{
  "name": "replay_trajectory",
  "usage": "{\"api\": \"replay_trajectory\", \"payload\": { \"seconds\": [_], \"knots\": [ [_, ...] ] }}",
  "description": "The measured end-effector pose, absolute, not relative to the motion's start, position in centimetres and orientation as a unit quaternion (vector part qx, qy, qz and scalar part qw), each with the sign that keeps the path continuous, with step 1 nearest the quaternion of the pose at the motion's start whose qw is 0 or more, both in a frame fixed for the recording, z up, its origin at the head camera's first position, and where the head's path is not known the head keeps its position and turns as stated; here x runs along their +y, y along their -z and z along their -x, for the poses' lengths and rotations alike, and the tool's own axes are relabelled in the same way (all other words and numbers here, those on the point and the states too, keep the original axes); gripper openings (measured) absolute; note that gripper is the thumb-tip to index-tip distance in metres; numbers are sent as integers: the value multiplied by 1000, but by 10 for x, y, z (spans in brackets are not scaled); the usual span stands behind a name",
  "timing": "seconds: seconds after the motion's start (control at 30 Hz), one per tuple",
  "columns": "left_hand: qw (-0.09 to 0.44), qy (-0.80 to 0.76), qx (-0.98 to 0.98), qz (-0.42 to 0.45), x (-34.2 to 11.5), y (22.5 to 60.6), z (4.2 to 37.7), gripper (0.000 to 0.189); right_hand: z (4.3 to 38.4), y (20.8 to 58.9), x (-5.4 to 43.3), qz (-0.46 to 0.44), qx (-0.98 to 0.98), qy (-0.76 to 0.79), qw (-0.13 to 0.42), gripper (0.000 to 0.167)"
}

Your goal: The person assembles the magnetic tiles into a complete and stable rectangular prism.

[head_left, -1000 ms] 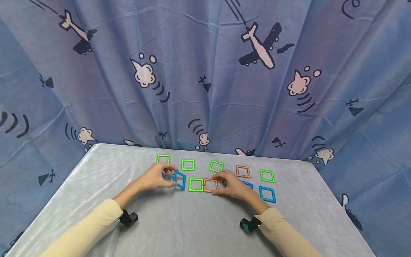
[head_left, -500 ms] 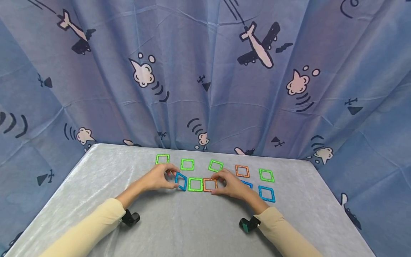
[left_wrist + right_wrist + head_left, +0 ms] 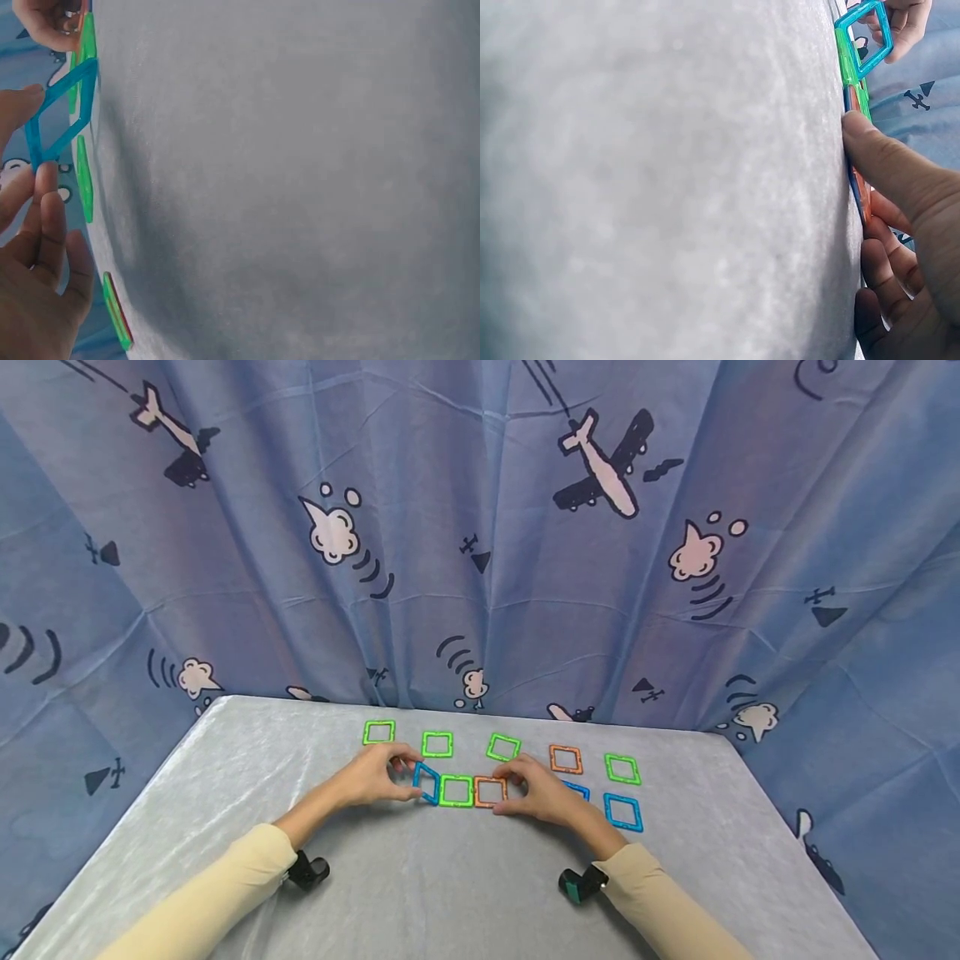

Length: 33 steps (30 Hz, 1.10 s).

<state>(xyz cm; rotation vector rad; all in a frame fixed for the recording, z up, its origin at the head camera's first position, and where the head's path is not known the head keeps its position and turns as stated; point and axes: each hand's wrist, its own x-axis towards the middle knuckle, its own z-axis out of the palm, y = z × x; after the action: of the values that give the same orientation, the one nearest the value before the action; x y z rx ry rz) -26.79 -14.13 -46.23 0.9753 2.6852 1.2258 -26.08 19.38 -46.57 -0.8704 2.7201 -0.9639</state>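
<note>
In the head view my left hand (image 3: 378, 774) pinches a blue square magnetic tile frame (image 3: 88, 97) between thumb and fingers. That tile is tilted up from the table, and its right edge meets, or nearly meets, the left side of a green square tile (image 3: 457, 805). The green one lies flat and adjoins an orange square tile (image 3: 487, 778) on its right. With thumb and fingers on its near and far edges, my right hand (image 3: 542, 789) holds the orange tile down. A dark blue edge shows along the orange tile in the right wrist view.
Behind lie three green tiles, the middle one (image 3: 438, 755) among them, an orange tile (image 3: 566, 772) and another green tile (image 3: 623, 782). At right are a blue tile (image 3: 624, 828) and one (image 3: 577, 789) partly hidden by my right hand. A curtain (image 3: 420, 568) hangs behind the table (image 3: 420, 893).
My left hand has moved slightly right, bringing the blue tile from a small gap up to the green tile's left edge. My right hand stays on the orange tile.
</note>
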Motion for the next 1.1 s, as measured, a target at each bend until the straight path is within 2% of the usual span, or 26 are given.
{"api": "replay_trajectory", "payload": {
  "seconds": [0.33,0.7,1.1],
  "knots": [
    [2,-411,850,-328,-137,466,269,56,262,468,194,289,899,324,60,50],
    [-5,-422,847,-322,-127,465,266,54,263,469,192,295,898,319,63,51],
    [10,-459,832,-312,-123,471,265,60,263,468,196,308,896,314,61,50]
  ]
}}
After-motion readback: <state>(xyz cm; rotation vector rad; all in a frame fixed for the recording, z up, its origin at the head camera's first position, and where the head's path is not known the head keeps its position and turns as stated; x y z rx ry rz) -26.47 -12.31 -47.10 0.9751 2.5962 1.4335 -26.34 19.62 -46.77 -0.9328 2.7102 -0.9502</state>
